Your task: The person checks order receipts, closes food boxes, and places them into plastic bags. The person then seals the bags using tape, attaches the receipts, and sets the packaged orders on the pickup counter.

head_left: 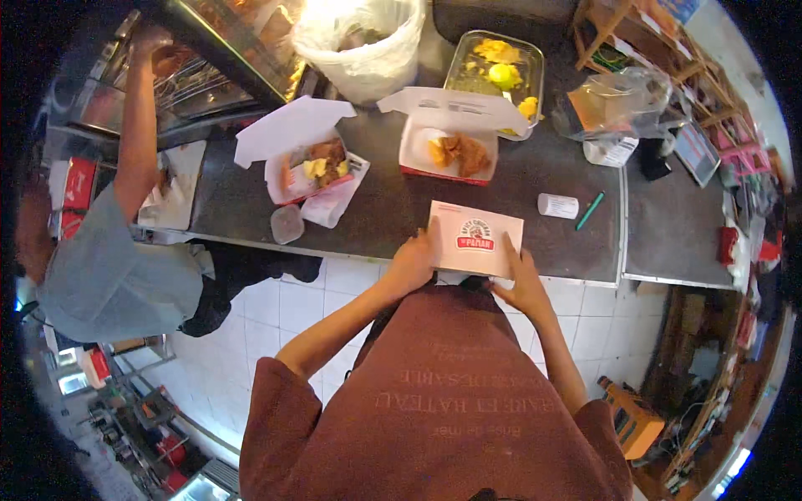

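Observation:
A closed white cardboard food box [451, 219] with a red printed emblem is held between my two hands at the counter's front edge. My left hand [411, 265] grips its left side, and my right hand [524, 284] grips the right side. Just beyond stands an open food box [447, 171] with its lid up, holding fried chicken [461, 154] and something yellow. To the left, another open box [284, 179] contains browned food with yellow bits. Against it lies a white paper packet [334, 204], and a small lidded plastic cup [287, 224] sits nearby.
A glass tray [458, 75] with yellow food and a bag-lined bin [368, 71] stand at the back. On the right are a paper roll [558, 205], a green pen [591, 210] and a plastic bag [622, 104]. A co-worker's arm [138, 134] reaches into a display case at left.

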Demonstrator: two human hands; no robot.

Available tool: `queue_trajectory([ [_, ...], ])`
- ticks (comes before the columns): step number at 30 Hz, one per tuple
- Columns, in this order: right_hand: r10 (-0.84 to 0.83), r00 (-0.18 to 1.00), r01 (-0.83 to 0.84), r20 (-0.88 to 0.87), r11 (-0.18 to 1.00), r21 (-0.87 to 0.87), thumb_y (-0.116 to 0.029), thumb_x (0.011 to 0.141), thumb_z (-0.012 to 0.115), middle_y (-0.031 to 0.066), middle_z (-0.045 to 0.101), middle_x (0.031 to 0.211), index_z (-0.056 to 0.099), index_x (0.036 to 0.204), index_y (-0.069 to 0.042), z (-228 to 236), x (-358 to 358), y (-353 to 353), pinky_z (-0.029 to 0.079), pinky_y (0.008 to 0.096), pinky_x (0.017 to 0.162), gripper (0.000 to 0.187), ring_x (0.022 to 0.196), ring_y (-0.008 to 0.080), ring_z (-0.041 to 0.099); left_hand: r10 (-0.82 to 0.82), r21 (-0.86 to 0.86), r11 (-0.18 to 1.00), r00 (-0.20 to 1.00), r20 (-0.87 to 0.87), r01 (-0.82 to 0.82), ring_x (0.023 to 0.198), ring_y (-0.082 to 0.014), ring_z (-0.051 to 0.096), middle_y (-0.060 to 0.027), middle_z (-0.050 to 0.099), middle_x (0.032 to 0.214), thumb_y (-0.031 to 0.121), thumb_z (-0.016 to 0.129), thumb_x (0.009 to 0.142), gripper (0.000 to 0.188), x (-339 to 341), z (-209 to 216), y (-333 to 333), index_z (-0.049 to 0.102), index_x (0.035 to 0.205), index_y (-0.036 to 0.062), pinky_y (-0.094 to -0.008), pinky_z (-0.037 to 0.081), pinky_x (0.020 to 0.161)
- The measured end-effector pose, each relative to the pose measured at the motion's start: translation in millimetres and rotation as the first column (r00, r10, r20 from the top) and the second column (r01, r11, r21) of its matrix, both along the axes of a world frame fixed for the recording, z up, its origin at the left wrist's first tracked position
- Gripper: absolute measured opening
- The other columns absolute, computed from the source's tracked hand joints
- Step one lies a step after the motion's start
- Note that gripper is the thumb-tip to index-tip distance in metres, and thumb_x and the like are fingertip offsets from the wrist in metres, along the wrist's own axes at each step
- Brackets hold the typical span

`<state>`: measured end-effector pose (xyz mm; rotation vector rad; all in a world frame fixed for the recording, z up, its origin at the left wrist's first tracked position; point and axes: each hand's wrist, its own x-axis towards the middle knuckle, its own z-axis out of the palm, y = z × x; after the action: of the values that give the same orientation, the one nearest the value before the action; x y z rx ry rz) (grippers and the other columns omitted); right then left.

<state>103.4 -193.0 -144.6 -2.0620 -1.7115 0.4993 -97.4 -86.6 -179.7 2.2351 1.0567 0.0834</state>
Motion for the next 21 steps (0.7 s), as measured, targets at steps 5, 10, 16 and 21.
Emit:
queue_trajectory([
  [5, 0.143, 0.878, -0.185, 0.456, 0.981, 0.05, -0.039, 0.067, 0.061, 0.0288, 0.012, 0.13, 0.02, 0.13, -0.012, -39.8, 16.8, 5.0, 0.017, 0.0491, 0.097, 0.08, 0.121, 0.0424, 0.014, -0.049, 0.406, 0.907, 0.985, -0.165, 0.113, 0.113, -0.036, 0.033, -0.0298, 0.033, 0.119, 0.029, 0.048, 0.075, 0.067, 2.9, 7.6, -2.1, 0.02, 0.127, -0.0024, -0.0473, 0.023, 0.095],
  [10, 0.452, 0.858, -0.459, 0.245, 0.888, -0.031, -0.038, 0.073, 0.051, 0.0195, 0.019, 0.133, 0.028, 0.126, -0.005, -23.1, 26.7, 25.0, 0.016, 0.0448, 0.1, 0.067, 0.123, 0.0326, 0.017, -0.455, 0.481, 0.789, 0.89, 0.039, 0.382, 0.121, -0.0254, 0.025, -0.0147, 0.029, 0.129, 0.042, 0.045, 0.074, 0.065, -7.4, 7.8, 21.1, 0.034, 0.12, -0.0019, -0.0389, 0.018, 0.1],
  [16, 0.33, 0.938, -0.337, 0.108, 0.94, 0.052, -0.021, 0.069, 0.059, 0.0161, 0.025, 0.131, 0.037, 0.121, -0.005, -32.8, 38.7, 28.6, 0.018, 0.042, 0.099, 0.059, 0.122, 0.0305, 0.021, -0.405, 0.543, 0.803, 0.893, 0.195, 0.246, 0.11, -0.0245, 0.042, -0.0154, 0.043, 0.118, 0.02, 0.053, 0.066, 0.048, 11.7, -9.4, 27.6, 0.047, 0.11, 0.004, -0.034, 0.033, 0.093],
  [21, 0.177, 0.971, -0.139, -0.159, 0.964, 0.226, -0.033, 0.08, 0.047, 0.0236, 0.022, 0.13, 0.022, 0.128, -0.004, -40.6, 40.6, 31.2, 0.026, 0.0362, 0.096, 0.061, 0.118, 0.0349, 0.029, -0.411, 0.499, 0.789, 0.911, -0.003, 0.358, 0.111, -0.0409, 0.032, -0.0259, 0.028, 0.125, 0.042, 0.054, 0.068, 0.064, 17.2, -2.9, 11.3, 0.036, 0.123, 0.0148, -0.0457, 0.029, 0.091],
])
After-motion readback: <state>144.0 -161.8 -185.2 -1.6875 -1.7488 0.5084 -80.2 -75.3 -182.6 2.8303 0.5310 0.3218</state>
